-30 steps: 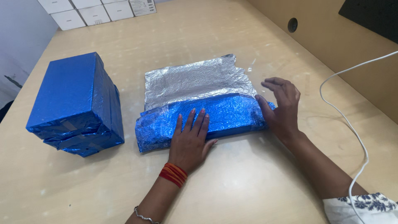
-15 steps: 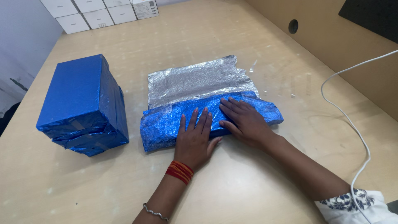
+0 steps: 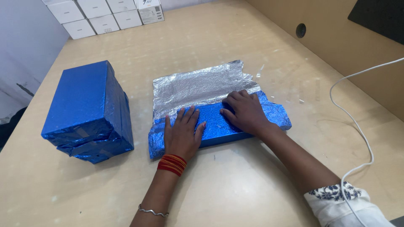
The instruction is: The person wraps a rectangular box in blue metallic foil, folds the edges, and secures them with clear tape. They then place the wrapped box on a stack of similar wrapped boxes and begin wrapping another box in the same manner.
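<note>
Blue wrapping [image 3: 219, 122] lies mid-bench under flat, open left hand [image 3: 183, 134] and right hand [image 3: 246, 113] (thin foil could tear if pressed hard).

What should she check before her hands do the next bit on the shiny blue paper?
1. Left hand flat on the blue foil-wrapped flat box: ok.
2. Right hand pressing the blue fold down: ok.
3. Silver underside of the wrapping sheet lying open behind the box: ok, crinkled.
4. Right end of the wrap closed: cannot tell.
5. Tape in reach: not ok, none visible.
6. Big finished blue-wrapped box apart from the work: ok.
</note>
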